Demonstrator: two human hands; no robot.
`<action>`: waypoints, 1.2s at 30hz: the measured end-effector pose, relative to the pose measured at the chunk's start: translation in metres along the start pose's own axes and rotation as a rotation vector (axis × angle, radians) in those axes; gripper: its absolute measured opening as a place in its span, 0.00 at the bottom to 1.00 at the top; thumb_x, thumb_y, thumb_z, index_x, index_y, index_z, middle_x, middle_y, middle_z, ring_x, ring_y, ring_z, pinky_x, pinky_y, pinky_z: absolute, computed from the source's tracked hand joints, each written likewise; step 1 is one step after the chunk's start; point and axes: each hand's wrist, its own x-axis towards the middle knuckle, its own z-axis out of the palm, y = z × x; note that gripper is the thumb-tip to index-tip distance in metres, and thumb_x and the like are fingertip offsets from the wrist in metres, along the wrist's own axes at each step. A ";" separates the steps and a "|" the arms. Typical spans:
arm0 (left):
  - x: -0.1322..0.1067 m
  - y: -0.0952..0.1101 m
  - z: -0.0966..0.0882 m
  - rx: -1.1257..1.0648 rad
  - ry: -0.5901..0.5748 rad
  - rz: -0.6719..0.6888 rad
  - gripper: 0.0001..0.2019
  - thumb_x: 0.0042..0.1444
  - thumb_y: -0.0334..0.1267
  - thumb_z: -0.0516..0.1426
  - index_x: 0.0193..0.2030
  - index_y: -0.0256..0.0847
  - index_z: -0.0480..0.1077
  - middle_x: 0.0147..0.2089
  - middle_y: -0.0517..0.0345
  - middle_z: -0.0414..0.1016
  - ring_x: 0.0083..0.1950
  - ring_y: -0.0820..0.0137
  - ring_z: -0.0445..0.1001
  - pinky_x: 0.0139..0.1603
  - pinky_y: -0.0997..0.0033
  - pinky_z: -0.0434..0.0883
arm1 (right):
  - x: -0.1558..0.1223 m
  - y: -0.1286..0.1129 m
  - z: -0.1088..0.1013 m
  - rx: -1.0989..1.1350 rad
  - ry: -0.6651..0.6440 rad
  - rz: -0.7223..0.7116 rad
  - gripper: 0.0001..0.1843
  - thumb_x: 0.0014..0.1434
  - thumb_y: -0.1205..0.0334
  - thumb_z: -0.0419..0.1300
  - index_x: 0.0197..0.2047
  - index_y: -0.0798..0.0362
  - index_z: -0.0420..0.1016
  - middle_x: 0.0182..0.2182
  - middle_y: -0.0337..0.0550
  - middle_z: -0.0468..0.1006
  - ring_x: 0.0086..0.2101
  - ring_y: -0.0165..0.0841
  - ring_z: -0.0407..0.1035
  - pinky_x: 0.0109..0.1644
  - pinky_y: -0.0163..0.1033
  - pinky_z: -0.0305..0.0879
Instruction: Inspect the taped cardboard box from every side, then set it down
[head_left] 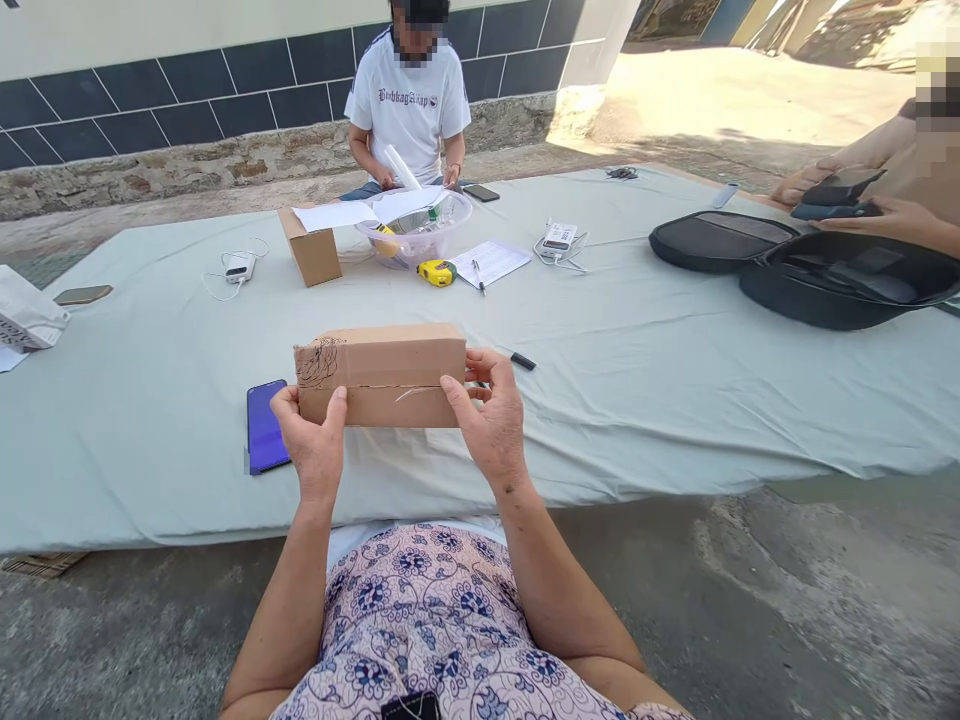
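Note:
A long brown cardboard box [382, 375] is held up above the near edge of the table, its long side facing me. Dark scribbled lines mark its upper left corner, and a seam runs along its middle. My left hand [315, 430] grips the left end, thumb on the front face. At the right end, my right hand [491, 415] holds it with the thumb on the front and the fingers behind, partly hidden. A phone [267, 428] with a lit blue screen lies beside my left hand. Just past my right hand lies a black marker [523, 361].
Across the cloth-covered table [600, 400] a person [409, 110] sits behind a plastic basin [420, 245]. Nearby are a smaller cardboard box [311, 250], a yellow tape measure [436, 273], and paper with a pen [478, 277]. An open black case [840, 290] lies at right, near another person's hands [862, 215].

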 end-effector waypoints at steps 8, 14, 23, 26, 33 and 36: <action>-0.001 0.004 -0.001 0.113 0.066 0.002 0.38 0.38 0.47 0.75 0.48 0.47 0.56 0.52 0.53 0.66 0.55 0.57 0.70 0.60 0.47 0.70 | -0.008 0.004 0.011 -0.100 -0.027 -0.014 0.23 0.55 0.54 0.67 0.52 0.46 0.68 0.50 0.46 0.78 0.41 0.38 0.73 0.41 0.48 0.73; 0.004 -0.005 -0.002 0.044 0.053 -0.020 0.36 0.40 0.48 0.74 0.48 0.46 0.57 0.51 0.54 0.68 0.55 0.59 0.71 0.60 0.50 0.69 | -0.007 -0.002 0.004 -0.098 -0.074 -0.166 0.19 0.60 0.60 0.61 0.55 0.44 0.69 0.50 0.46 0.77 0.43 0.39 0.74 0.44 0.49 0.75; 0.011 -0.034 0.003 -0.249 -0.043 -0.090 0.31 0.47 0.52 0.72 0.49 0.45 0.61 0.52 0.56 0.70 0.57 0.65 0.72 0.62 0.61 0.66 | -0.007 -0.019 -0.005 -0.060 -0.136 -0.354 0.16 0.63 0.61 0.61 0.55 0.43 0.73 0.50 0.46 0.78 0.47 0.42 0.74 0.55 0.55 0.73; 0.012 -0.037 0.006 -0.332 -0.036 -0.109 0.33 0.45 0.55 0.72 0.49 0.45 0.61 0.53 0.55 0.71 0.57 0.65 0.72 0.59 0.62 0.67 | -0.008 -0.020 -0.003 -0.055 -0.104 -0.364 0.11 0.63 0.60 0.63 0.50 0.43 0.75 0.46 0.45 0.79 0.49 0.42 0.75 0.57 0.55 0.73; 0.019 -0.045 0.008 -0.481 -0.015 -0.308 0.34 0.39 0.65 0.69 0.41 0.44 0.62 0.46 0.57 0.73 0.50 0.64 0.73 0.44 0.66 0.68 | -0.010 -0.014 0.002 -0.036 -0.160 -0.316 0.15 0.64 0.50 0.66 0.52 0.41 0.76 0.48 0.44 0.81 0.52 0.43 0.75 0.61 0.56 0.71; 0.021 -0.047 0.009 -0.512 -0.058 -0.293 0.31 0.41 0.66 0.68 0.38 0.43 0.66 0.43 0.57 0.75 0.50 0.63 0.74 0.44 0.66 0.68 | -0.008 -0.004 0.003 -0.040 -0.200 -0.170 0.48 0.54 0.40 0.73 0.72 0.40 0.59 0.67 0.51 0.68 0.67 0.50 0.62 0.71 0.62 0.61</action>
